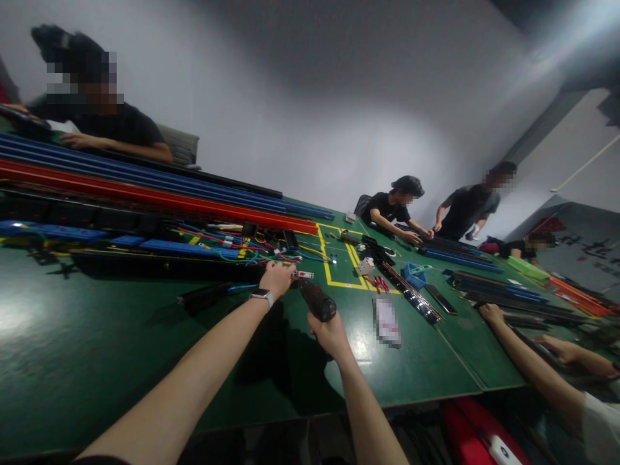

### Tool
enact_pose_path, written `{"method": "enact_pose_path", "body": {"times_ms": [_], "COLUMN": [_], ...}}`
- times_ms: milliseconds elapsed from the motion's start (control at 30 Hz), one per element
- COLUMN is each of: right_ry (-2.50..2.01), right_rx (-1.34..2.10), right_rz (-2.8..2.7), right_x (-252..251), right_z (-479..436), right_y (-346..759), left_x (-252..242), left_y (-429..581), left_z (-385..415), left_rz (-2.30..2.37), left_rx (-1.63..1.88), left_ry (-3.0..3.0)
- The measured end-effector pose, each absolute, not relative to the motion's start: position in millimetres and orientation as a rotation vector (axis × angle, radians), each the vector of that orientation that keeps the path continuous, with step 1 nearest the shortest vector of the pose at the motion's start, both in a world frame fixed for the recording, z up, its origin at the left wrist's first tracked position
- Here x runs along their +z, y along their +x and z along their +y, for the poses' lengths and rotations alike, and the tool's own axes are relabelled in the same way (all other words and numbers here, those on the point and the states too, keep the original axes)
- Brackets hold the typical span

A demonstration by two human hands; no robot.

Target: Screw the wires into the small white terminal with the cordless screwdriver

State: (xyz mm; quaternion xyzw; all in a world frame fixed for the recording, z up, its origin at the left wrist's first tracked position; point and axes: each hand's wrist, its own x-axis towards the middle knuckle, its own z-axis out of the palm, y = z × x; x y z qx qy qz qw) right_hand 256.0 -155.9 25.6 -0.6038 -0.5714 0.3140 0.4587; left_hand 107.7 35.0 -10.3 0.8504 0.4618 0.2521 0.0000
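Screwdriver [317, 300] sits just left of the yellow outline [346, 285], gripped in the closed right hand [332, 336], with its tip at a small white part [306, 275]. The left hand [277, 278] is curled, pinching that part against the table [97, 349]. Driving appears to be under way and not finished. Loose wires [232, 245] lie left of the outline.

Long green surface [97, 349] stretching away past the left hand [277, 278] and the right hand [332, 336], marked with a yellow taped rectangle [323, 255] just beyond them. Behind it, well beyond the hands, a plain pale wall [310, 97], brightest far up to the right. Grey chair [181, 145] against that wall far to the left; dark chair back [361, 205] beyond and to the right. Dull glare [14, 316] on the green top far left of the hands.
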Motion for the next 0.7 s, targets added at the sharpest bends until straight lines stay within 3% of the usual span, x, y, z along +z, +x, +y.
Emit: {"method": "enact_pose_path", "body": {"times_ms": [700], "right_ry": [-1.443], "right_rx": [0.781], "right_rz": [-1.425], "right_x": [21.3], "right_z": [-154.1], "right_y": [257.7], "left_x": [-13.3], "left_y": [107.9], "left_z": [37.6], "left_rz": [1.474], "left_rx": [0.803], "left_ry": [2.713]}}
